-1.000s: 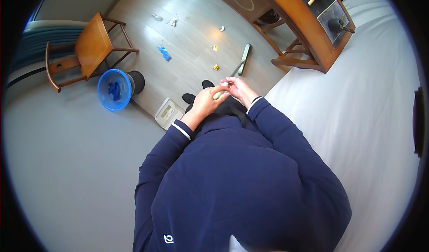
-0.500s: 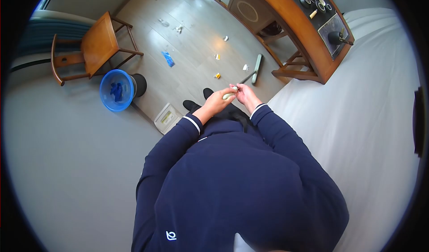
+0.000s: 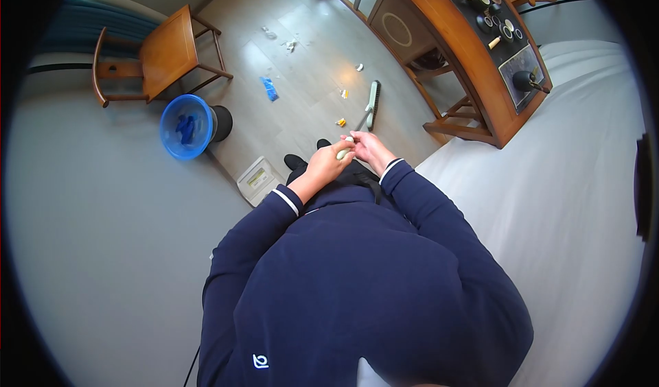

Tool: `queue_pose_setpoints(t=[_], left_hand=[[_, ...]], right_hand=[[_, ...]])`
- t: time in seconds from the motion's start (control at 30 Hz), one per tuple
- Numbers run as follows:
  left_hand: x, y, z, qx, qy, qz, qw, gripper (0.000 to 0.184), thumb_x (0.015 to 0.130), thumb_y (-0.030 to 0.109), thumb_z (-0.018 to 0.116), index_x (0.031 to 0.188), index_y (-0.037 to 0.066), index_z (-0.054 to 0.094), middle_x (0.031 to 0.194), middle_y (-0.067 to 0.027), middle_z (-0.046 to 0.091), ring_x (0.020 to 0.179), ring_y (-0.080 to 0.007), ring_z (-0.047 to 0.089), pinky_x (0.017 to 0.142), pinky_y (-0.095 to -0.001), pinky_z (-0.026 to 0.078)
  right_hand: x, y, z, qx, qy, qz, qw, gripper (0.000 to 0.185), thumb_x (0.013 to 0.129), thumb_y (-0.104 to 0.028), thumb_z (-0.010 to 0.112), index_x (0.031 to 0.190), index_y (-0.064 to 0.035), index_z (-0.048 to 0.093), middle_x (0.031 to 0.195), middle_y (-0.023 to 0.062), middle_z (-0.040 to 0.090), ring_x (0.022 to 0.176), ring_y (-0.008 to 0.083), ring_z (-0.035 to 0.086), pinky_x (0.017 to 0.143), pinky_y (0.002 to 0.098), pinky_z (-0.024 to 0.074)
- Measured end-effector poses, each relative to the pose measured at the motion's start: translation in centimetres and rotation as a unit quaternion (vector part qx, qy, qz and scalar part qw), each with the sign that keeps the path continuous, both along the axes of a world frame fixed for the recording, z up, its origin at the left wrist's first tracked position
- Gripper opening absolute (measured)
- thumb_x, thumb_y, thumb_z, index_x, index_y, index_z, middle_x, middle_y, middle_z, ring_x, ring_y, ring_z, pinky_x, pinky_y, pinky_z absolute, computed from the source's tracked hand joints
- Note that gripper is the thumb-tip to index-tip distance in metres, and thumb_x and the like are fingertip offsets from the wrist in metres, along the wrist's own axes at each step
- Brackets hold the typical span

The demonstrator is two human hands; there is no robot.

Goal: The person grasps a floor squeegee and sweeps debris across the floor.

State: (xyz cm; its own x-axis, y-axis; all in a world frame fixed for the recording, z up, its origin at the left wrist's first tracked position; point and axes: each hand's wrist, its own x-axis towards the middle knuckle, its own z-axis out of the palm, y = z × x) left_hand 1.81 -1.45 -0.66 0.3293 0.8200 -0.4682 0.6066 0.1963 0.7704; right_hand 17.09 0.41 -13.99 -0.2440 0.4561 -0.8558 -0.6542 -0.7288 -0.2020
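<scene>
Both of my hands are closed around the handle of a broom. My left hand (image 3: 325,163) grips the pale green top end of the handle. Just beside it, my right hand (image 3: 373,153) is wrapped round the handle slightly lower down. The grey shaft runs away from me to the broom's pale green head (image 3: 374,100), whose dark bristles face right, on the floor. Near the head lie an orange and white scrap (image 3: 341,122) and another small yellow and white scrap (image 3: 344,94).
A blue wrapper (image 3: 270,89) and white scraps (image 3: 290,46) lie farther off. To the left stand a blue-rimmed bin (image 3: 167,138) and a wooden chair (image 3: 167,52). A wooden table (image 3: 453,40) with tea ware and a white-covered surface (image 3: 528,202) are on the right. A white box-like object (image 3: 259,181) lies by my feet.
The broom head has shifted left across the floor and turned so its bristles show. A white scrap beside it has gone from sight. Both hands keep their grip, and the view has tilted slightly.
</scene>
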Motion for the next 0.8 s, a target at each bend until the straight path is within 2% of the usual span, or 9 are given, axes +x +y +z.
queue_pose_setpoints(t=[0.1, 0.4, 0.57, 0.67, 0.77, 0.8], left_hand=[[0.3, 0.1, 0.0, 0.01, -0.007, 0.019, 1.0, 0.024, 0.085, 0.027, 0.059, 0.106, 0.016, 0.06, 0.093, -0.0128, 0.065, 0.086, -0.0315, 0.062, 0.075, -0.0355, 0.048], [0.6, -0.8, 1.9, -0.058, -0.06, 0.078, 0.993, 0.026, 0.086, 0.027, 0.06, 0.109, 0.015, 0.06, 0.094, -0.0109, 0.064, 0.084, -0.0202, 0.06, 0.078, -0.0301, 0.045], [0.0, -1.3, 2.3, -0.079, -0.093, 0.075, 0.99, 0.025, 0.085, 0.026, 0.06, 0.108, 0.015, 0.06, 0.091, -0.0083, 0.064, 0.08, -0.0178, 0.058, 0.076, -0.0297, 0.045], [-0.2, -1.5, 1.5, -0.085, -0.12, 0.07, 0.987, 0.024, 0.085, 0.024, 0.06, 0.107, 0.015, 0.06, 0.093, -0.0072, 0.063, 0.082, -0.0168, 0.058, 0.077, -0.0297, 0.045], [-1.2, -2.0, 0.3, -0.092, -0.127, 0.053, 0.986, 0.023, 0.085, 0.02, 0.06, 0.106, 0.013, 0.06, 0.097, -0.0069, 0.063, 0.088, -0.0169, 0.058, 0.082, -0.0292, 0.044], [-1.8, -2.2, -0.1, -0.094, -0.132, 0.049, 0.986, 0.023, 0.085, 0.02, 0.06, 0.106, 0.012, 0.06, 0.098, -0.0067, 0.063, 0.088, -0.0169, 0.058, 0.082, -0.0291, 0.044]], right_hand=[[0.3, 0.9, 0.7, 0.004, -0.01, 0.024, 1.0, 0.017, 0.088, -0.003, 0.042, 0.098, 0.0103, 0.04, 0.1, 0.0288, 0.053, 0.087, 0.0357, 0.059, 0.073, 0.044, 0.0538], [0.2, 0.9, 3.4, 0.035, -0.02, 0.068, 0.997, 0.023, 0.089, -0.005, 0.042, 0.102, 0.0132, 0.038, 0.098, 0.0284, 0.055, 0.085, 0.0347, 0.06, 0.073, 0.0426, 0.0533], [0.7, 0.1, 3.5, 0.045, 0.013, 0.098, 0.994, 0.024, 0.09, -0.006, 0.039, 0.104, 0.0142, 0.037, 0.1, 0.0291, 0.054, 0.089, 0.0362, 0.059, 0.075, 0.0423, 0.0535], [0.8, -0.3, 3.1, -0.007, -0.012, 0.084, 0.996, 0.021, 0.092, -0.01, 0.038, 0.101, 0.0082, 0.042, 0.104, 0.0248, 0.054, 0.087, 0.0336, 0.059, 0.077, 0.0431, 0.0523], [0.3, -1.2, 2.8, -0.036, 0.018, 0.048, 0.998, 0.025, 0.089, -0.004, 0.036, 0.107, 0.0143, 0.033, 0.106, 0.0285, 0.049, 0.091, 0.0365, 0.058, 0.068, 0.0393, 0.0571], [-0.1, -1.4, 2.6, -0.04, 0.027, 0.05, 0.998, 0.023, 0.089, -0.004, 0.036, 0.104, 0.0134, 0.034, 0.103, 0.0262, 0.048, 0.089, 0.0351, 0.059, 0.066, 0.0385, 0.0579]])
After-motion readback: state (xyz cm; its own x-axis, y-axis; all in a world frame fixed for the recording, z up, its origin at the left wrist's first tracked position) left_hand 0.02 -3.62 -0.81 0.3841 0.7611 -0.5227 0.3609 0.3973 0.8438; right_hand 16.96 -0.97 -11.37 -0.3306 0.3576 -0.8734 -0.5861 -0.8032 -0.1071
